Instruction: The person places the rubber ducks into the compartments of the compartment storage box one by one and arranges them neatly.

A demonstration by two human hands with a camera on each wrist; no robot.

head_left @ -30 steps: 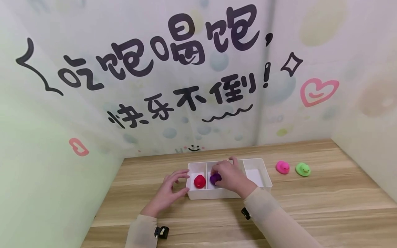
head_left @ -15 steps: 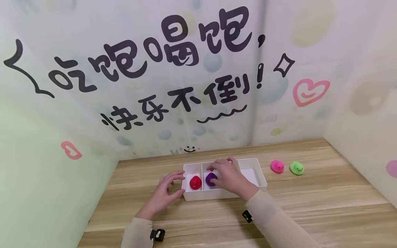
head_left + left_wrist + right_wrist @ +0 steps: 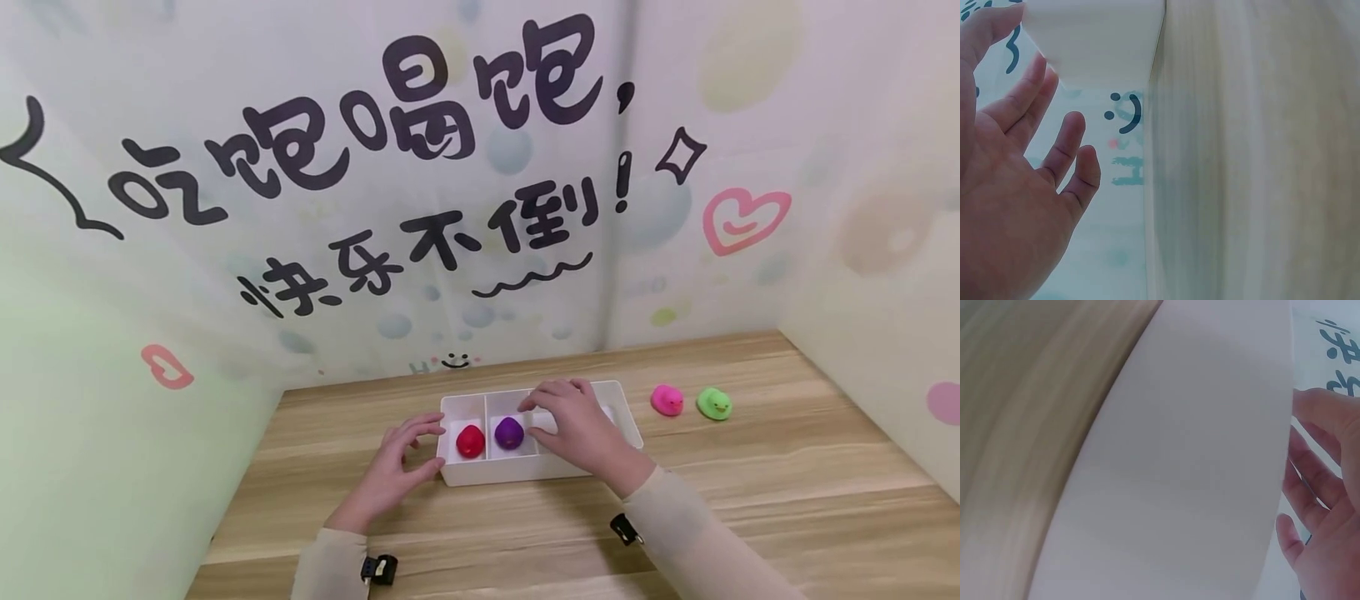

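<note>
A white divided box [image 3: 517, 472] stands on the table. My left hand [image 3: 396, 468] is at its left end, with thumb and fingertips touching the end wall [image 3: 1094, 40] and the outer two fingers free in the left wrist view. One red rounded toy [image 3: 470, 442] lies in the leftmost compartment, and a purple rounded toy [image 3: 509, 433] lies in the one beside it. Just right of the purple toy, my right hand [image 3: 581, 427] hovers over the box, fingers loosely bent and apart from the toy. It hides part of the right-hand compartments. In the right wrist view, the box wall [image 3: 1172, 456] covers what lies inside.
A pink toy duck [image 3: 667, 401] and a green toy duck [image 3: 715, 404] sit on the wooden table [image 3: 525, 533] to the right of the box. Behind rises a printed wall [image 3: 360, 350], with further panels at left and right.
My right hand has let go of the purple toy and moved right, leaving it in its compartment. My left hand stays at the box's end. The head view has shifted slightly.
</note>
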